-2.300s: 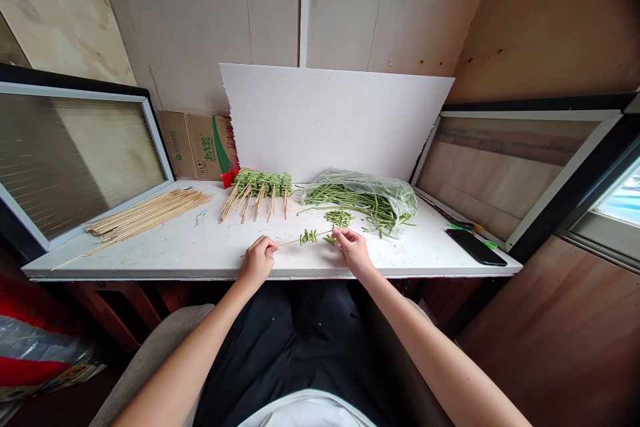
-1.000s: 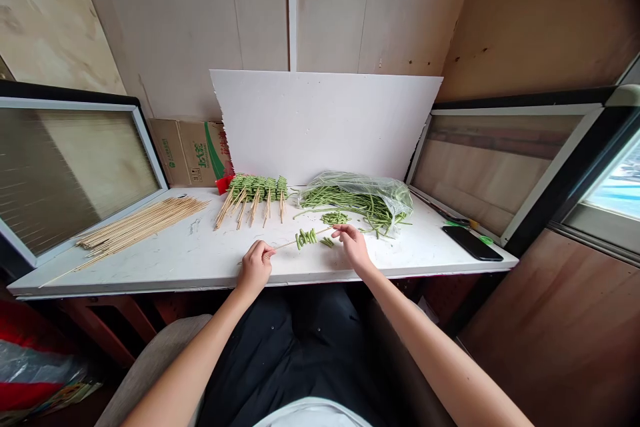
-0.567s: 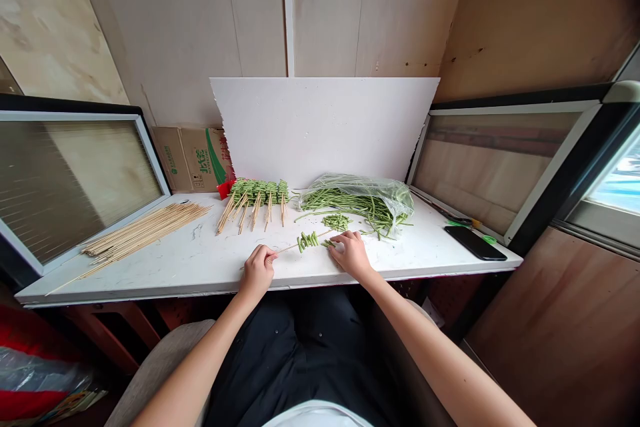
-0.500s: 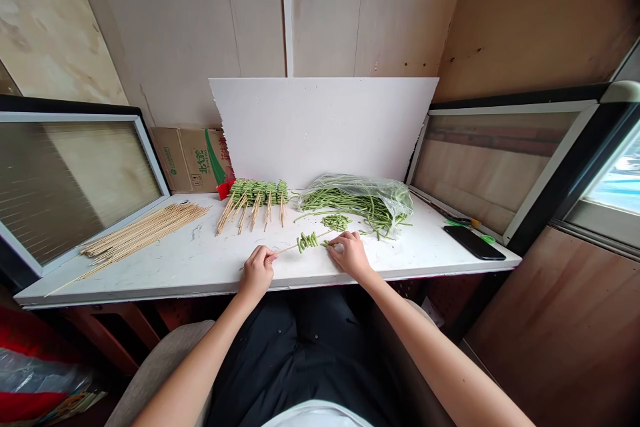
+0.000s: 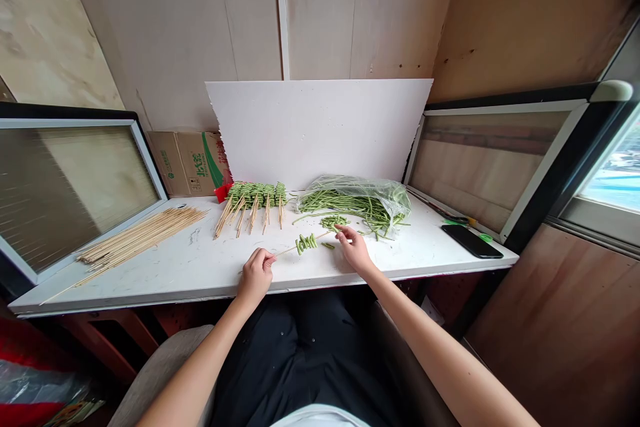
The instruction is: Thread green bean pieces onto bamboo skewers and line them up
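Observation:
My left hand [image 5: 257, 270] is closed on the blunt end of a bamboo skewer [image 5: 287, 251] that slants up to the right. Several short green bean pieces [image 5: 306, 243] are threaded on it near the tip. My right hand [image 5: 353, 247] pinches a small bean piece at the skewer's point. A loose bean piece [image 5: 328, 245] lies on the white table [image 5: 190, 267] just below the skewer. A small heap of cut bean pieces [image 5: 334, 221] lies just beyond my right hand.
A clear bag of long green beans [image 5: 360, 199] lies at the back right. Finished bean skewers [image 5: 253, 200] are fanned out at the back. Bare bamboo skewers [image 5: 140, 235] are piled left. A black phone [image 5: 472, 241] lies at the right. A cardboard box [image 5: 189, 161] and white board [image 5: 320, 130] stand behind.
My right hand dipped to the table beside the skewer tip, then rose again to the tip with a bean piece. The left hand kept hold of the skewer.

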`<state>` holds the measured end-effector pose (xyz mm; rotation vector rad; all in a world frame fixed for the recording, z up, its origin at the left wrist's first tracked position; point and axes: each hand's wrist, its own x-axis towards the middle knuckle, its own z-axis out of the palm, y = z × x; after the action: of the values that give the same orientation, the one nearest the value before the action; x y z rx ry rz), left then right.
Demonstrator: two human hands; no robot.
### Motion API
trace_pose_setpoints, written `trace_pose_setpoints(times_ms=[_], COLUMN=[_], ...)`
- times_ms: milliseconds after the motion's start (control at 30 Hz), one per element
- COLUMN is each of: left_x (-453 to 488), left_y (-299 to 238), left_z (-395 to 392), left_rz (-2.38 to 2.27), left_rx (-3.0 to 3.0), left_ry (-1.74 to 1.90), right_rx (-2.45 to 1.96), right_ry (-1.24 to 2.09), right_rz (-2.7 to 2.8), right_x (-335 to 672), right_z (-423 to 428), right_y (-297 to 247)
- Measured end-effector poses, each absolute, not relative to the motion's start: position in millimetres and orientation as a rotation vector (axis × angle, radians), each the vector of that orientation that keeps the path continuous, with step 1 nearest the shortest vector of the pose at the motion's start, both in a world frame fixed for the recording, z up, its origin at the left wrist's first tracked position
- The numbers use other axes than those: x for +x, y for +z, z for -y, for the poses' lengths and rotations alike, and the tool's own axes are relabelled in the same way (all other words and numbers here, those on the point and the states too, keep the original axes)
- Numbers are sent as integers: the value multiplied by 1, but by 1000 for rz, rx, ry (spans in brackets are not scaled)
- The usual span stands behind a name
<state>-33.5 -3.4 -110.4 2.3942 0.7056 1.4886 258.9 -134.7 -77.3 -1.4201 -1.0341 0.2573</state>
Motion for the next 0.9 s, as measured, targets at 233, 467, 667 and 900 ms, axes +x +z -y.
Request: trace_pose_setpoints(times_ms=[233, 467, 667, 900], left_x=[-33, -32, -32, -32], left_y=[-111, -110, -110, -110], left_z=[2, 3, 2, 2], left_rz=[-705, -717, -731, -725], left_rx=[2395, 2400, 2385, 2390], left_ry=[1485, 1470, 1434, 1440], right_rx=[-1075, -979, -1068, -1055], right_ry=[831, 952, 895, 891], right_rz=[825, 830, 886, 876], right_x=[260, 261, 261, 261], right_z=[139, 145, 145, 145], right_y=[-66, -63, -63, -63])
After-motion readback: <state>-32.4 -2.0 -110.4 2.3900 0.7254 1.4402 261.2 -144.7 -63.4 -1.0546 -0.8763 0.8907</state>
